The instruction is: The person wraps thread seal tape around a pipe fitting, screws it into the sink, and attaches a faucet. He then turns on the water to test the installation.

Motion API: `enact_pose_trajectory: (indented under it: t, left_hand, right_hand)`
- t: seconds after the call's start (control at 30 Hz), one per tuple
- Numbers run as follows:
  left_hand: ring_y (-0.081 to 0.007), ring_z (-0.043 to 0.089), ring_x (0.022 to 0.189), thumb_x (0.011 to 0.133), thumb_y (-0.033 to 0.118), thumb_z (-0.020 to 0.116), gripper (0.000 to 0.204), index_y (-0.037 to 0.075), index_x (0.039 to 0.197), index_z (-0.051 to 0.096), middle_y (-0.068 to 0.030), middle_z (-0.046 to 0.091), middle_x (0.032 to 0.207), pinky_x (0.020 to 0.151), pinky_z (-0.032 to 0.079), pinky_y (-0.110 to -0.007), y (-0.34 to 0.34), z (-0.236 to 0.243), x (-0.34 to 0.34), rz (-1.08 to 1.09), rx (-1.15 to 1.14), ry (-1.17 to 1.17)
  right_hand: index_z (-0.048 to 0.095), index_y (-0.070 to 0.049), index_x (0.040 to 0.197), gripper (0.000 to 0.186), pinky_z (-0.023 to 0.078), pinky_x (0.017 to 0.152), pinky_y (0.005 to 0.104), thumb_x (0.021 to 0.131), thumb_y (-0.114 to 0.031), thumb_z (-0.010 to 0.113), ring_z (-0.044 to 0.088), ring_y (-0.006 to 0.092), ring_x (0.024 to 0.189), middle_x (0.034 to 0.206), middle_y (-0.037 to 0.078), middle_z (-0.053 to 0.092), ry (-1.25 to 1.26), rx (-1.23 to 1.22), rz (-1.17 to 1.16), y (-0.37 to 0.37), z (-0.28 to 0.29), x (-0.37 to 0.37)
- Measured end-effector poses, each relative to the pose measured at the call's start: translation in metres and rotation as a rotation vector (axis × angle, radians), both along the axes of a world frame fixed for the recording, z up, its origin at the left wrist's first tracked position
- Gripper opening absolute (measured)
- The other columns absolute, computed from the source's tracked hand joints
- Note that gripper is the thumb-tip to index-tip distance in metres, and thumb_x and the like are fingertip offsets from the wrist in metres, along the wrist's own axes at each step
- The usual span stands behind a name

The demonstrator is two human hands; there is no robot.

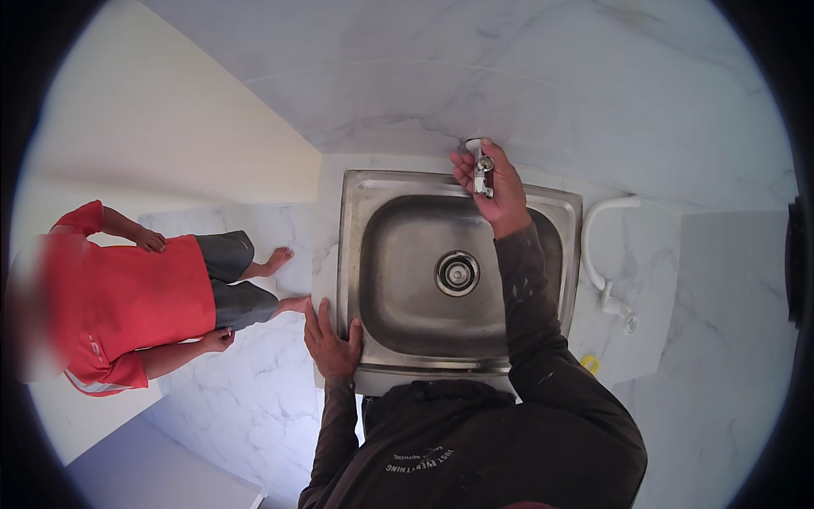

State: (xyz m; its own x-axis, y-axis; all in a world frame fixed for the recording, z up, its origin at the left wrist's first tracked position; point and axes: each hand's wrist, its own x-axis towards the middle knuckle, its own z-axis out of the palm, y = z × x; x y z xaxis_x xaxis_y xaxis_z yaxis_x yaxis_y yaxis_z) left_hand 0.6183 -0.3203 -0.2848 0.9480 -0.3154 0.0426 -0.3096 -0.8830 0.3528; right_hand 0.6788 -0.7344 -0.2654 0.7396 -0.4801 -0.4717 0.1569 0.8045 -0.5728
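A steel sink [398, 280] with a round drain [456, 273] is set in the pale marble-patterned counter [327, 220]. My right hand [498, 182] is raised over its back rim, closed on a chrome tap [482, 170] at a round white fitting on the wall, which my fingers partly hide. My left hand [332, 339] rests with fingers apart on the counter at the sink's left edge, holding nothing.
A person in a red shirt [153, 297] and grey shorts is at the left, feet near the counter's left side. To the sink's right lie a white plastic tap [609, 297] with a curved spout and a small yellow ring [590, 365]. The marbled wall [526, 76] spans the back.
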Motion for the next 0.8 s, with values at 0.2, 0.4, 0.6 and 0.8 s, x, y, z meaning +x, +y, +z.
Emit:
enact_pose_trajectory:
  t: [0.2, 0.4, 0.6, 0.8]
  left_hand:
    - [-0.0455, 0.041, 0.141, 0.088, 0.035, 0.077, 0.076, 0.010, 0.152, 0.043, -0.0234, 0.035, 0.161, 0.113, 0.036, -0.054, 0.003, -0.002, -0.001, -0.026, -0.033, -0.029]
    - [-0.0445, 0.042, 0.141, 0.090, 0.035, 0.075, 0.073, 0.010, 0.151, 0.045, -0.0223, 0.036, 0.161, 0.113, 0.037, -0.054, 0.000, -0.001, -0.003, -0.010, -0.013, -0.040]
    - [-0.0436, 0.042, 0.141, 0.091, 0.037, 0.073, 0.071, 0.010, 0.151, 0.045, -0.0229, 0.036, 0.161, 0.113, 0.037, -0.053, 0.000, 0.000, -0.006, 0.004, -0.023, -0.043]
    - [-0.0440, 0.043, 0.140, 0.092, 0.037, 0.073, 0.070, 0.010, 0.151, 0.046, -0.0225, 0.037, 0.160, 0.113, 0.037, -0.053, 0.001, -0.002, -0.007, -0.007, -0.025, -0.074]
  right_hand:
    - [0.067, -0.005, 0.110, 0.034, 0.059, 0.082, 0.0363, 0.094, -0.034, 0.076, 0.073, 0.0276, 0.098, 0.095, 0.008, 0.067, 0.038, -0.127, 0.072, -0.005, 0.004, -0.005]
    - [0.066, -0.005, 0.114, 0.038, 0.059, 0.080, 0.0367, 0.096, -0.038, 0.073, 0.073, 0.0278, 0.102, 0.097, 0.008, 0.066, 0.064, -0.238, 0.058, -0.003, 0.000, -0.004]
    - [0.063, -0.003, 0.121, 0.041, 0.058, 0.076, 0.0395, 0.102, -0.040, 0.063, 0.072, 0.0316, 0.104, 0.107, 0.012, 0.066, -0.073, 0.021, 0.051, 0.005, 0.003, -0.012]
    - [0.063, -0.003, 0.118, 0.035, 0.058, 0.076, 0.0400, 0.098, -0.032, 0.069, 0.071, 0.0326, 0.106, 0.109, 0.013, 0.063, -0.108, 0.091, 0.085, -0.005, 0.004, -0.009]
